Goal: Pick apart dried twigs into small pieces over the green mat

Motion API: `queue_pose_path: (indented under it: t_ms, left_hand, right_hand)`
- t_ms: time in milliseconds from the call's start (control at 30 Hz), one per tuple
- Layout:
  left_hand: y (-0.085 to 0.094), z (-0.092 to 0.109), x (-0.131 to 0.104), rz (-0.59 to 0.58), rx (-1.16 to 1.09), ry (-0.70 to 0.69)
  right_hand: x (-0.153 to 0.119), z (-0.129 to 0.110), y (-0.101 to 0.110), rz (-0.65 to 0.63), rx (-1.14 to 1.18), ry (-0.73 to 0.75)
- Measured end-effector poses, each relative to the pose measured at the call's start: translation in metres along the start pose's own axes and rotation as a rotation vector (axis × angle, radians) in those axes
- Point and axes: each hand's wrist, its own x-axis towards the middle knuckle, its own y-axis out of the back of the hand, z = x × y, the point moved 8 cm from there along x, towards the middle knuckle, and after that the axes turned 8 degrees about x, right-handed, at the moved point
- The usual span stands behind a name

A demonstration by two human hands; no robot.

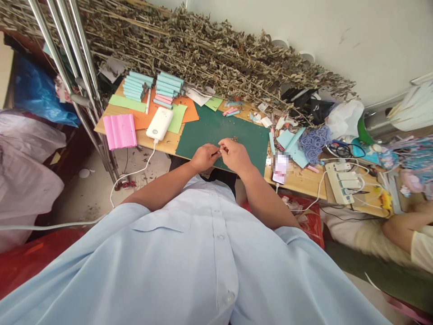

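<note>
My left hand [205,156] and my right hand [234,154] meet above the near edge of a dark green cutting mat [192,135]. Both are closed, with thumbs and forefingers pinched together at the same spot. Whatever lies between the fingertips is too small and too covered to name. Just beyond my right hand, a little pile of dry brown plant crumbs [234,139] rests on the mat. Short pink and blue paper pieces [231,111] lie at the mat's far edge.
Stacked light-blue paper rolls [169,84], a white power bank [159,123] and a pink folded sheet [120,131] sit left. Right are a phone [280,169], purple yarn [315,143] and a power strip [339,183]. Dried plant stalks [203,49] line the back. Another person's arm [406,225] shows at right.
</note>
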Motion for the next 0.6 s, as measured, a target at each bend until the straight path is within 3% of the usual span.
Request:
queue_pose_path:
  t_ms: [167, 367, 533, 600]
  left_hand:
    - [-0.001, -0.002, 0.0, -0.004, 0.013, 0.007]
    - [-0.003, -0.006, -0.001, -0.013, 0.018, 0.021]
    - [-0.001, -0.005, 0.0, 0.029, -0.035, 0.033]
    - [0.0, -0.004, 0.0, 0.025, -0.033, 0.037]
  right_hand:
    - [-0.007, -0.015, -0.002, -0.104, -0.182, 0.087]
    - [-0.008, -0.018, -0.005, -0.144, -0.142, 0.131]
    - [-0.01, 0.003, 0.01, 0.033, 0.074, 0.037]
    - [-0.014, 0.019, 0.005, 0.057, 0.162, -0.043]
